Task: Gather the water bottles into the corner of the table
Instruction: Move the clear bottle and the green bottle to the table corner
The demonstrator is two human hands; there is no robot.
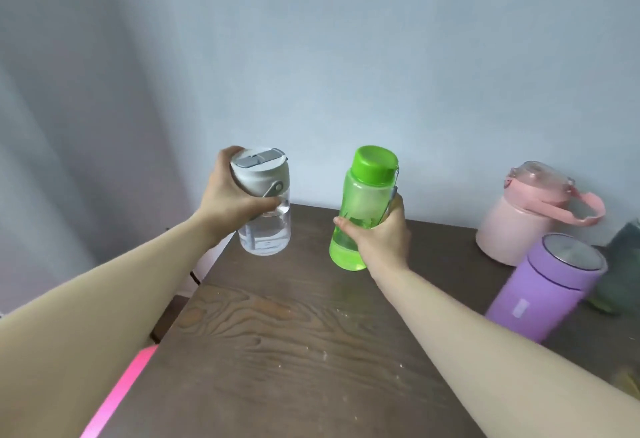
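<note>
My left hand [231, 200] grips a clear bottle [268, 231] with a white and grey lid just below that lid, over the table's far left corner. My right hand [379, 233] wraps the middle of a translucent green bottle [362, 195] with a green cap, a little to the right of the clear one. Both bottles are upright; I cannot tell whether their bases touch the dark wooden table [277, 333]. A pink bottle [519, 215] with a strap handle stands by the wall at the right. In front of it stands a purple flask [547, 288] with a metal top.
A pale blue wall runs behind the table. A dark greenish object [623, 264] sits at the right edge, partly cut off. The table's left edge drops off beside my left arm, with a pink strip [117, 396] below it.
</note>
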